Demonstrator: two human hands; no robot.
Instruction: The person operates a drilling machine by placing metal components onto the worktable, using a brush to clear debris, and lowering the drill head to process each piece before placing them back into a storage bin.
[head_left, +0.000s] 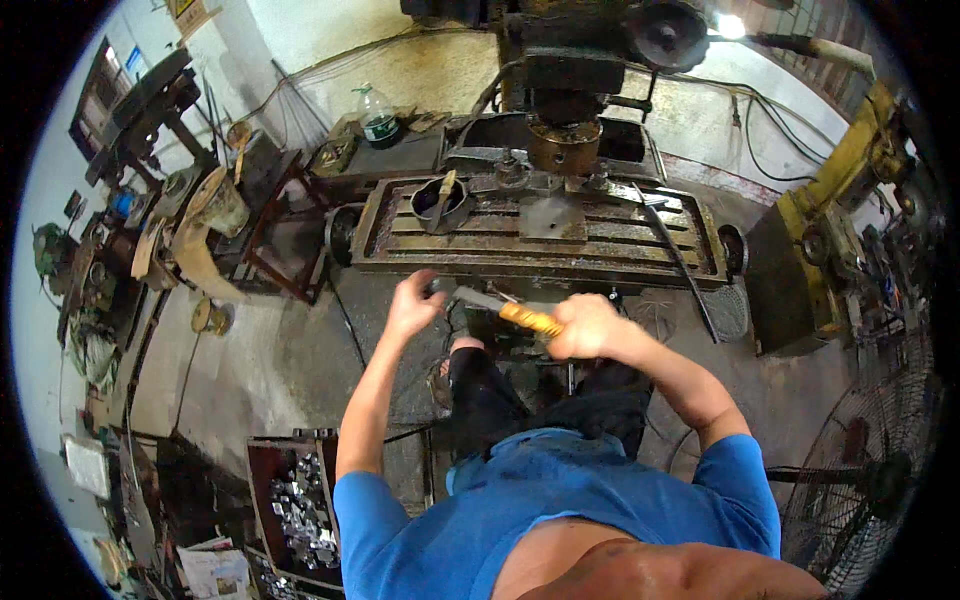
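Note:
My right hand [592, 328] is closed round the end of a yellow-handled flat file [530, 319], in front of the milling machine's table. The file's grey blade points left toward my left hand [408, 310]. That hand is raised with its fingers curled, pinching a small dark piece [434, 288] whose exact kind I cannot make out. The blade's tip lies close to this piece; whether they touch is hard to tell.
Ahead is the slotted machine table [450, 262], bearing a bowl with a brush [440, 205] and a long-handled mesh scoop [690, 270]. A crate of small metal parts [262, 490] stands lower left, a fan [860, 470] lower right. Behind sits a plastic bottle [378, 118].

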